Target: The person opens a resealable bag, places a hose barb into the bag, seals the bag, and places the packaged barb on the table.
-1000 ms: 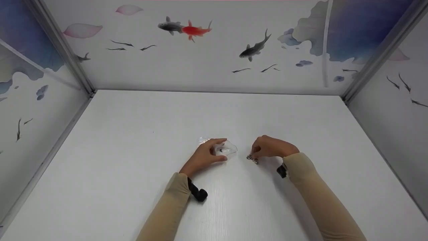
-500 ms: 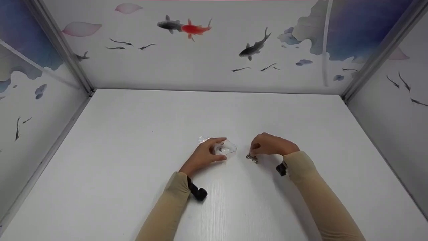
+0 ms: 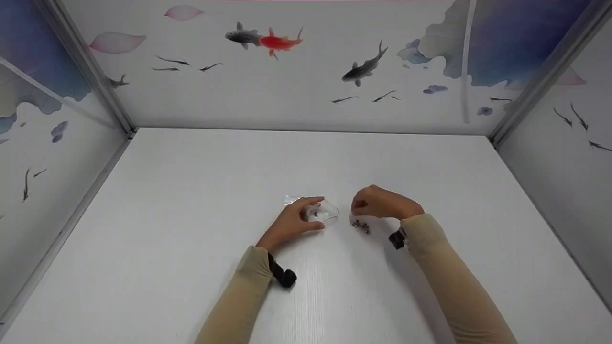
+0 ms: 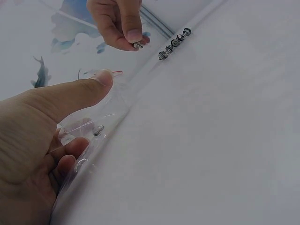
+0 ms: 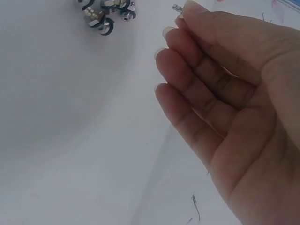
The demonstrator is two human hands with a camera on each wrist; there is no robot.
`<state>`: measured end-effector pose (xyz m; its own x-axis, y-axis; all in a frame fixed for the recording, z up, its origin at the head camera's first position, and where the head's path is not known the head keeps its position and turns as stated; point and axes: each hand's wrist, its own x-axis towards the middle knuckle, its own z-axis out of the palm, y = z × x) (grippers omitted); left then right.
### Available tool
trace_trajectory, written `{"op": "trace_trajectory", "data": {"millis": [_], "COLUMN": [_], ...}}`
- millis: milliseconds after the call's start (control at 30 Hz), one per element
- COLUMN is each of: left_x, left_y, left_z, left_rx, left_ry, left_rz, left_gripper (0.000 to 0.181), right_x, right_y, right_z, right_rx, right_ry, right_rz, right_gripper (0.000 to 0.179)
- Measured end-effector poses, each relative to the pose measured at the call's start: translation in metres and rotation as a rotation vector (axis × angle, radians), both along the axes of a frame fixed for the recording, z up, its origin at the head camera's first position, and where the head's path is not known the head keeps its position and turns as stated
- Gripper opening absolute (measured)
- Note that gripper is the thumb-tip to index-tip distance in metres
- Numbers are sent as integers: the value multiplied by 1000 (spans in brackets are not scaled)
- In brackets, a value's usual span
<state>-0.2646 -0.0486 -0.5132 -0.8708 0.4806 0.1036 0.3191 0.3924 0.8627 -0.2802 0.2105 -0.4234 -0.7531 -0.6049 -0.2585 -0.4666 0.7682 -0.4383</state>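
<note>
Right hand (image 3: pixel 382 201): shifted toward ten o'clock since the earlier frame; thumb and finger pinch a small metal piece (image 5: pixel 177 8).
Loose pile (image 3: pixel 361 226): on the white table (image 3: pixel 191 239), at the right hand's seven o'clock, now more exposed.
Left hand (image 3: pixel 290 220): clasped round the clear bag.
Clear bag (image 3: pixel 330 209): at the pile's ten o'clock; at least one bagged piece (image 4: pixel 98 131) inside.

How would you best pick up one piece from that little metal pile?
Probably from above, pinching a piece at the outer edge of the metal pile between thumb and fingertip. The pieces are tiny and lie close together on the white table, so an outer one should come away most easily. The right hand holds a small metal piece in such a pinch.
</note>
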Motion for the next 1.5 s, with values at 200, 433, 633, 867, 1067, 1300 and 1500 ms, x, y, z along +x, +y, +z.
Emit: {"op": "trace_trajectory", "data": {"millis": [200,433,633,867,1067,1300,1500], "left_x": [0,0,-1,0,0,1,0], "left_y": [0,0,0,1,1,1,1], "left_z": [-1,0,0,0,1,1,0], "left_rx": [-4,4,8,-1,-5,-5,-2], "left_ry": [12,-1,-13,-11,5,5,-2], "left_rz": [-1,0,2,0,3,4,8], "left_gripper": [65,65,66,65,65,65,65], "right_x": [0,-2,-4,-3,-3,-3,-2], "right_y": [-11,-21,-30,-35,-35,-34,-26], "right_z": [4,3,0,-3,-4,-2,-3], "right_rx": [-26,-114,-153,-179,-192,-167,-134], "right_ry": [22,86,86,118,135,110,71], "right_rz": [-8,35,52,86,107,80,31], "right_gripper": [15,17,18,18,19,19,18]}}
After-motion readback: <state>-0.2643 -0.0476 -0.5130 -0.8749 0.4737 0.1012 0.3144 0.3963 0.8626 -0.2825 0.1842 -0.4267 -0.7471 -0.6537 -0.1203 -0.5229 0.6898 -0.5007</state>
